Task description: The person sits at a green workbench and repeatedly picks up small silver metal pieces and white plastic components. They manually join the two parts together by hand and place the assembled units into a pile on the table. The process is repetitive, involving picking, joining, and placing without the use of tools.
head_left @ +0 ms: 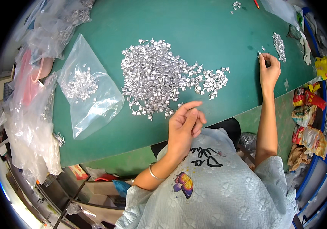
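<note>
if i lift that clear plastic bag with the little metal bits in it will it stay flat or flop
The clear bag looks thin and wrinkled, so it would probably flop. Its silver pieces lie loose and would likely slide into one corner.

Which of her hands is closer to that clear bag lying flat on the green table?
Left. The left hand hovers at the table's near edge, right of the clear plastic bag. The right hand reaches far across, beyond the big pile of silver parts.

Pale blue-grey textured top [224,191] w/ embossed clover pattern, short loose sleeves; butterfly print [183,183] in purple/orange, black script lettering above. Thin silver bangle [155,174] on left wrist.
</note>
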The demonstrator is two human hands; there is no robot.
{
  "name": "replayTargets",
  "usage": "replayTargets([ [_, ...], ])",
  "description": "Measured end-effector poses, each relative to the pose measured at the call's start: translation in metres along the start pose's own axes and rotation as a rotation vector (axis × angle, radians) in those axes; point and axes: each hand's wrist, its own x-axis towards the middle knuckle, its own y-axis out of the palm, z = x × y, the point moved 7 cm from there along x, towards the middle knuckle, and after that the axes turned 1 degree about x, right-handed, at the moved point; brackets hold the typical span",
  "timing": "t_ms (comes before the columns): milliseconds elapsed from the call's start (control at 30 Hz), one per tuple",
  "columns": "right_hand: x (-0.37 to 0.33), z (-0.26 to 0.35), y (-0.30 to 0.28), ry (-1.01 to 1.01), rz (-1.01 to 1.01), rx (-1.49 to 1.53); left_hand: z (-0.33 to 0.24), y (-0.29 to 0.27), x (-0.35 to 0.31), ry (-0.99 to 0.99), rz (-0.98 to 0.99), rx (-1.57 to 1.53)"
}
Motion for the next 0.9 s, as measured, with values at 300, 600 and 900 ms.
replayTargets([
  [300, -0.042, 0.108, 0.014, -0.395, 0.466, 0.259, 0.008, 0.002, 0.005, -0.036, -0.002, -0.009],
  [600, -0.056, 0.101, 0.007, 0.149, 0.615, 0.670, 0.000, 0.006, 0.005, 0.041, -0.012, 0.164],
  [900, -0.071, 0.163, -0.047, -0.104, 0.562, 0.784, -0.031, 0.036, 0.003, 0.418, 0.051, 0.327],
])
